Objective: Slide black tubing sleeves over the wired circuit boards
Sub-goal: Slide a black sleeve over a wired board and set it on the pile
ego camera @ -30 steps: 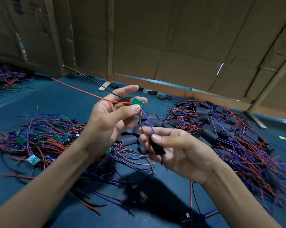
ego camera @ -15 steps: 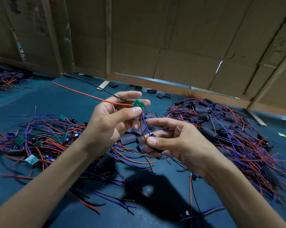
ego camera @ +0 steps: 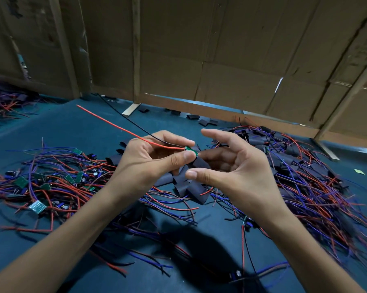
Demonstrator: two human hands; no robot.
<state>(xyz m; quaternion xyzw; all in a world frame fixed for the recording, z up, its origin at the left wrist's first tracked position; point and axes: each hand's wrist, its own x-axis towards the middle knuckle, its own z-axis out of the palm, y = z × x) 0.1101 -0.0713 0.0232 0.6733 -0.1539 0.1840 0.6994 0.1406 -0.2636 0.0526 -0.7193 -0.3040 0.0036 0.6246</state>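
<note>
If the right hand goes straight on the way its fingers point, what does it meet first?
Probably the green circuit board pinched in the left hand; the right hand points leftward at it, though depth is unclear.

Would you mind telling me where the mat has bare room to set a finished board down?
The far-left blue mat is bare, between the cardboard wall and the unsleeved board pile. The near strip is partly open, crossed by stray wires. It is crowded at the right-hand sleeved pile and the loose black sleeves under both hands.
</note>
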